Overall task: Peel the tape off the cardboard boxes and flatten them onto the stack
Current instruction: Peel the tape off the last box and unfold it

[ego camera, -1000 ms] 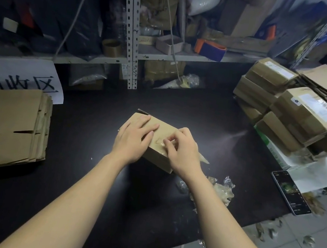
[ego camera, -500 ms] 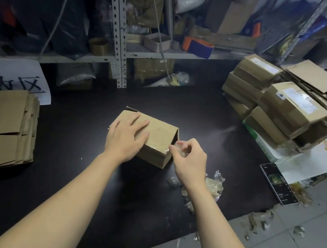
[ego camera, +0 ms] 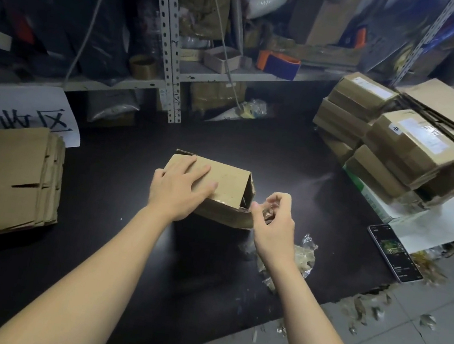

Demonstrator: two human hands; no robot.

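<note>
A small brown cardboard box (ego camera: 229, 185) sits in the middle of the black table (ego camera: 106, 248). My left hand (ego camera: 179, 191) lies flat on its top, fingers spread, pressing it down. My right hand (ego camera: 274, 224) is just off the box's right end, thumb and fingers pinched on a strip of clear tape (ego camera: 268, 212) pulled away from the box. The box's right end flap stands slightly ajar. A stack of flattened boxes (ego camera: 1, 180) lies at the table's left edge.
A pile of taped boxes (ego camera: 396, 148) fills the table's right rear. Crumpled tape scraps (ego camera: 302, 258) lie by my right wrist. A phone (ego camera: 394, 253) rests near the right edge. Shelving (ego camera: 169, 38) runs behind the table, and a white sign (ego camera: 21, 112) stands behind the flattened stack.
My right hand has come off the box top and moved right past the box's end, pulling the tape strip with it. The left hand stays pressed on the box.
</note>
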